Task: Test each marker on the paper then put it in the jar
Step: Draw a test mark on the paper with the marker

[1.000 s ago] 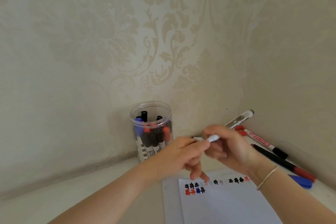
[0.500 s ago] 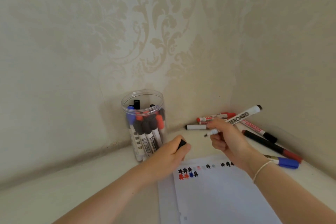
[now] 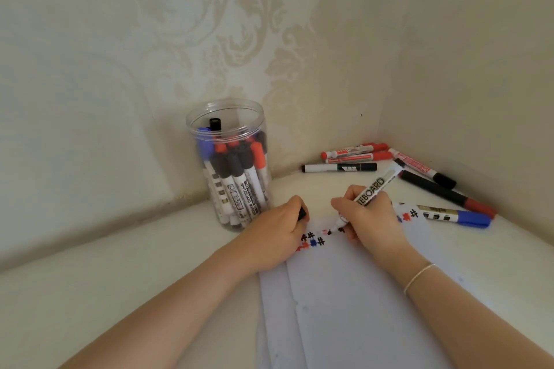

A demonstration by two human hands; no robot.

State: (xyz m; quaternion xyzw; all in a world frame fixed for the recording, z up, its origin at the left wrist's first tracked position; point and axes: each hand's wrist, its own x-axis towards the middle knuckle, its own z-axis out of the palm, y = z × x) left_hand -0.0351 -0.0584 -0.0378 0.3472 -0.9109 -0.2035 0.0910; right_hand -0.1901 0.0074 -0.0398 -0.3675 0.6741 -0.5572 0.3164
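Where cream tabletop (image 3: 120,263) meets damask walls (image 3: 120,39), right hand (image 3: 370,219) grips marker (image 3: 371,190), left hand (image 3: 275,234) pinches cap (image 3: 302,213)

1. We grip a white whiteboard marker (image 3: 373,189) in our right hand (image 3: 370,222), its tip on the paper (image 3: 344,293).
2. Our left hand (image 3: 277,234) holds its black cap (image 3: 302,213).
3. The clear jar (image 3: 230,165) stands just beside, filled with markers.

"TEBOARD" on held marker (image 3: 374,189), "WHITEBOARD" on marker in jar (image 3: 246,193), "#" marks on paper (image 3: 344,293)
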